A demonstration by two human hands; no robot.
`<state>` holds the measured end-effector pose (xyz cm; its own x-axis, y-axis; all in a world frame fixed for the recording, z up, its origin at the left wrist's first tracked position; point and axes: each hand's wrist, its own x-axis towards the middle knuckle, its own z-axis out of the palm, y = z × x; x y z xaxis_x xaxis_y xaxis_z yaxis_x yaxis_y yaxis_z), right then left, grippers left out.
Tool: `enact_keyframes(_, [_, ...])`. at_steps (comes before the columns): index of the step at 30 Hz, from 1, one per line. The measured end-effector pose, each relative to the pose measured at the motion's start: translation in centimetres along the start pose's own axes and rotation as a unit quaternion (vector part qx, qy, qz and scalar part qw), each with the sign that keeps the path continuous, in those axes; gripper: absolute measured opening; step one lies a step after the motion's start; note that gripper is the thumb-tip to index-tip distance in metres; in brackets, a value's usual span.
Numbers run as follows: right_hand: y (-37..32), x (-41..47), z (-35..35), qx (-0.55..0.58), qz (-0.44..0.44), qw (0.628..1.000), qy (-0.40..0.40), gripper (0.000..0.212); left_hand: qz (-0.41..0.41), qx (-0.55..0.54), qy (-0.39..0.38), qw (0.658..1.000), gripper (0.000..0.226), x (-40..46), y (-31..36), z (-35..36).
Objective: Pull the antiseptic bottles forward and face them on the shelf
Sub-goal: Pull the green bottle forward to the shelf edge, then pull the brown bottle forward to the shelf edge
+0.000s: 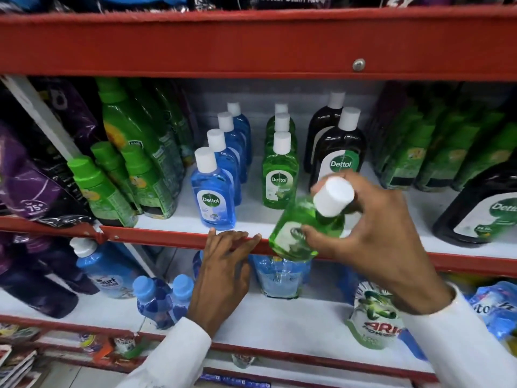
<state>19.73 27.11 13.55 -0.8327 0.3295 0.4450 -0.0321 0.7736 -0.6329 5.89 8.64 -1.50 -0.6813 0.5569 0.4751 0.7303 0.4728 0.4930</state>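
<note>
On the white middle shelf (251, 219) stand three rows of Dettol antiseptic bottles with white caps: a blue row (214, 197) on the left, a green row (279, 177) in the middle, and dark brown bottles (340, 155) on the right. My right hand (372, 236) grips a small green Dettol bottle (302, 233), tilted with its cap toward me, in front of the shelf's red lip. My left hand (226, 264) rests with its fingertips on the red front lip (167, 238), just below the front blue bottle, holding nothing.
Green-capped cleaner bottles (134, 175) crowd the left of the shelf, with purple pouches (33, 177) beyond. More green bottles (436, 152) and a large dark Dettol jug (481, 208) fill the right. A red shelf (251, 43) hangs overhead. Detergent pouches and blue bottles (165, 298) stand below.
</note>
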Motion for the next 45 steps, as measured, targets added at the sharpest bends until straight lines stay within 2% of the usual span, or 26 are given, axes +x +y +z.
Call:
enact_keyframes(3, [-0.6,3.4,0.2,-0.038,-0.017,0.999,-0.001,0.051,-0.002,-0.001,-0.008,1.000,0.055,-0.1,-0.1,-0.2])
enact_keyframes(10, [1.7,8.2,4.8,-0.081,-0.019,0.990,-0.112,0.055,0.006,0.013,-0.015,1.000,0.057,0.0,-0.3,-0.2])
enact_keyframes(16, [2.8,8.9,5.8,-0.087,-0.002,0.988,-0.128,0.078,0.024,0.078,-0.014,0.997,0.054,-0.6,0.6,-0.1])
enact_keyframes(19, [2.9,7.9,5.2,-0.047,0.008,0.992,-0.116,0.081,0.024,0.111,-0.023,0.993,0.057,-1.1,1.3,0.4])
enact_keyframes(21, [3.7,6.2,4.7,0.004,0.005,0.998,-0.068,0.076,0.064,0.107,-0.023,0.992,0.058,-1.2,1.7,1.2])
enact_keyframes(24, [6.0,2.2,4.5,0.029,0.012,0.997,0.076,0.058,0.134,0.076,-0.013,0.988,0.054,-0.9,3.1,2.5])
enact_keyframes(27, [9.0,-1.7,4.3,-0.040,0.041,0.972,0.226,0.048,0.168,0.052,-0.016,0.984,0.051,0.0,4.6,4.0])
enact_keyframes(31, [12.8,-4.0,3.1,-0.146,0.102,0.921,0.347,0.059,0.196,0.049,-0.022,0.979,0.051,0.8,5.7,5.7])
enact_keyframes(37, [17.4,-3.5,-0.7,-0.168,0.235,0.853,0.435,0.097,0.176,0.034,-0.001,0.984,0.046,1.0,6.2,6.9])
enact_keyframes(41, [20.4,-2.6,-2.6,-0.132,0.295,0.849,0.419,0.110,0.168,0.033,-0.028,0.985,0.048,1.0,6.5,6.4])
enact_keyframes(45, [21.4,-1.9,-4.2,-0.091,0.292,0.848,0.434,0.110,0.157,0.042,-0.058,0.985,0.050,1.0,6.5,5.8])
